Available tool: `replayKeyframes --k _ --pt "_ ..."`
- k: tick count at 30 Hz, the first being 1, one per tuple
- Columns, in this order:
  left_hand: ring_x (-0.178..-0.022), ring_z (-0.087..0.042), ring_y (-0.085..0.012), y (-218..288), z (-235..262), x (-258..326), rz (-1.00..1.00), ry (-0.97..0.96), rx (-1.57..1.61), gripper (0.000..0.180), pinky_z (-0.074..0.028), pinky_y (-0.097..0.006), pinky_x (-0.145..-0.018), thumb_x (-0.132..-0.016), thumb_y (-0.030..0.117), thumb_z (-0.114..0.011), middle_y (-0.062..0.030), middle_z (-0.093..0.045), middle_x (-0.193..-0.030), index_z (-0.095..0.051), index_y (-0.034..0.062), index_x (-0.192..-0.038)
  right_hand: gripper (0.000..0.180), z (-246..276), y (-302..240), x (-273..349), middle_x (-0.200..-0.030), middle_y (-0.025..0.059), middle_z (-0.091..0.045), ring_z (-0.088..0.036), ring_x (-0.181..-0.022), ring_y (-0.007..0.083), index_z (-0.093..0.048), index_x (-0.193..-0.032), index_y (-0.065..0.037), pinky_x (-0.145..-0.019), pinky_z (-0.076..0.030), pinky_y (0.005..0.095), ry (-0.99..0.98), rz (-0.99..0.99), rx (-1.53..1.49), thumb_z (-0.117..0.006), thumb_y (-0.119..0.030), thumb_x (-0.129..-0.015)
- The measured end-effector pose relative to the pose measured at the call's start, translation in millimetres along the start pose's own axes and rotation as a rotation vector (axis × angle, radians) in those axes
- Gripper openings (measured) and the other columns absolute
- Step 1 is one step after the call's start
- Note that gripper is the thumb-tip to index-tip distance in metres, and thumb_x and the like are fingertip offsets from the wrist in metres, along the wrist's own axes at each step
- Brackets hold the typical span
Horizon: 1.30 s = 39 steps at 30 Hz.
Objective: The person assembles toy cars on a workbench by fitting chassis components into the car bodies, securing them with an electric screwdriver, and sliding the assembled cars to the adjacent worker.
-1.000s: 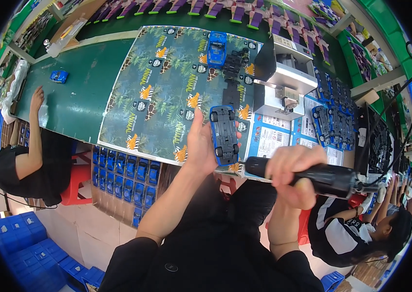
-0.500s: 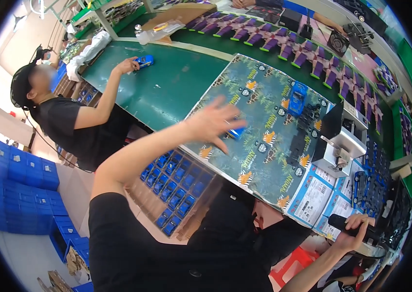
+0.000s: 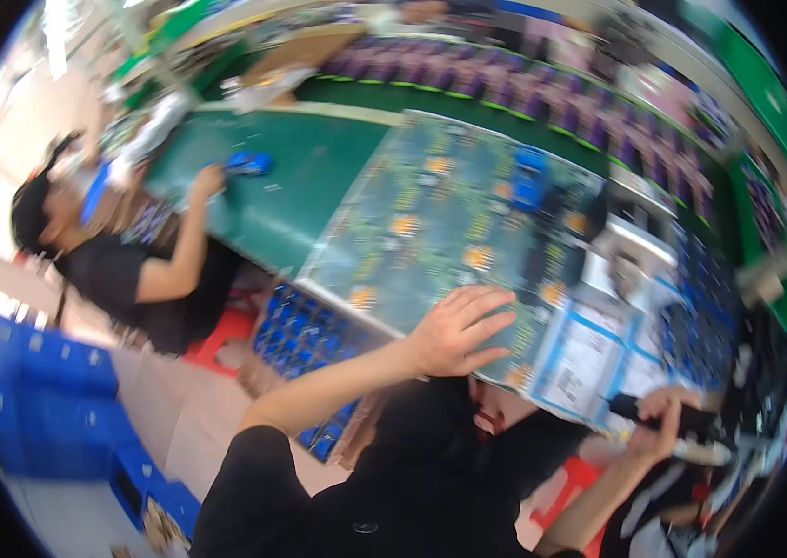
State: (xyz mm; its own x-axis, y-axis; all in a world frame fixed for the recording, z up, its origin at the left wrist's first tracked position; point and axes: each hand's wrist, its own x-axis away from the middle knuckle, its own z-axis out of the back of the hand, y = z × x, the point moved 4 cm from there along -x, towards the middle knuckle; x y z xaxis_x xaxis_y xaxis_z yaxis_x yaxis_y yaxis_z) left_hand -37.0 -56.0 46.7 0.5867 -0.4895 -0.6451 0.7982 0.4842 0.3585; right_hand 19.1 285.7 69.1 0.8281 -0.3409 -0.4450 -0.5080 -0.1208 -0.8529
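Above the near edge of a patterned mat point(image 3: 393, 270), my left hand point(image 3: 463, 330) is open, its fingers stretched to the right and nothing visible in it. My right hand point(image 3: 659, 423), at the lower right, is wrapped around a black cylindrical tool point(image 3: 625, 406). A blue toy car point(image 3: 529, 177) stands on the far part of the mat, with blurred dark parts beside it. Another blue toy car point(image 3: 249, 164) lies on the green table point(image 3: 296, 153), beside a co-worker's hand point(image 3: 209, 179). Motion blurs the picture.
A white device point(image 3: 635, 251) stands at the mat's right. Dark blue-black parts point(image 3: 699, 316) lie in rows beyond it. Purple and pink pieces point(image 3: 505, 88) line the back. Below the table edge sits a box of blue cars point(image 3: 296, 325). Blue bins point(image 3: 49, 400) are stacked at left.
My left hand has drawn back toward me from the middle of the mat. The blue piece under it no longer shows. My right hand keeps the tool. The whole view has shifted.
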Motion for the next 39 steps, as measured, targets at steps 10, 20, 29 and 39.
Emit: replayKeyframes --k 10,20,29,39 --pt "-0.107 -0.057 -0.0456 87.9 -205.0 -177.5 0.205 -0.113 0.295 0.053 -0.051 -0.047 -0.086 -0.087 0.021 -0.068 -0.0271 -0.053 -0.125 -0.047 -0.0065 -0.127 0.02 25.7 -47.1 17.7 -0.065 0.0105 -0.056 -0.054 -0.05 0.0177 -0.052 -0.086 0.0 -0.053 -0.051 0.0319 0.031 -0.041 -0.163 -0.07 -0.001 -0.078" --pt "-0.089 -0.068 -0.0372 53.1 -259.4 -195.9 0.74 -0.238 0.342 0.061 -0.054 -0.041 -0.08 -0.07 0.039 -0.084 -0.0182 -0.068 -0.09 -0.058 -0.0055 -0.103 0.024 57.4 -47.8 17.1 -0.071 0.0103 -0.06 -0.057 -0.058 0.0137 -0.054 -0.088 0.0 -0.054 -0.047 0.0248 -0.003 -0.072 -0.038 -0.075 0.001 -0.075" --pt "-0.085 -0.062 -0.0113 89.8 -185.1 -118.8 0.808 0.049 1.257 0.04 -0.052 -0.028 -0.077 -0.075 0.015 -0.082 -0.0057 -0.067 -0.093 -0.061 0.0016 -0.107 0.017 36.1 -43.9 -3.2 -0.068 0.0066 -0.06 -0.056 -0.052 0.0106 -0.06 -0.092 0.003 -0.051 -0.047 0.0228 0.277 -0.121 0.026 -0.072 0.002 -0.08" --pt "-0.084 -0.062 -0.0079 78.6 -118.4 -56.9 0.851 0.142 1.334 0.028 -0.051 -0.025 -0.076 -0.091 0.017 -0.07 -0.0016 -0.067 -0.096 -0.06 0.0033 -0.113 0.025 -61.4 -17.4 3.5 -0.064 0.0002 -0.062 -0.051 -0.049 0.0029 -0.07 -0.103 0.004 -0.046 -0.034 0.0179 -0.09 -0.336 0.215 -0.074 0.002 -0.079"
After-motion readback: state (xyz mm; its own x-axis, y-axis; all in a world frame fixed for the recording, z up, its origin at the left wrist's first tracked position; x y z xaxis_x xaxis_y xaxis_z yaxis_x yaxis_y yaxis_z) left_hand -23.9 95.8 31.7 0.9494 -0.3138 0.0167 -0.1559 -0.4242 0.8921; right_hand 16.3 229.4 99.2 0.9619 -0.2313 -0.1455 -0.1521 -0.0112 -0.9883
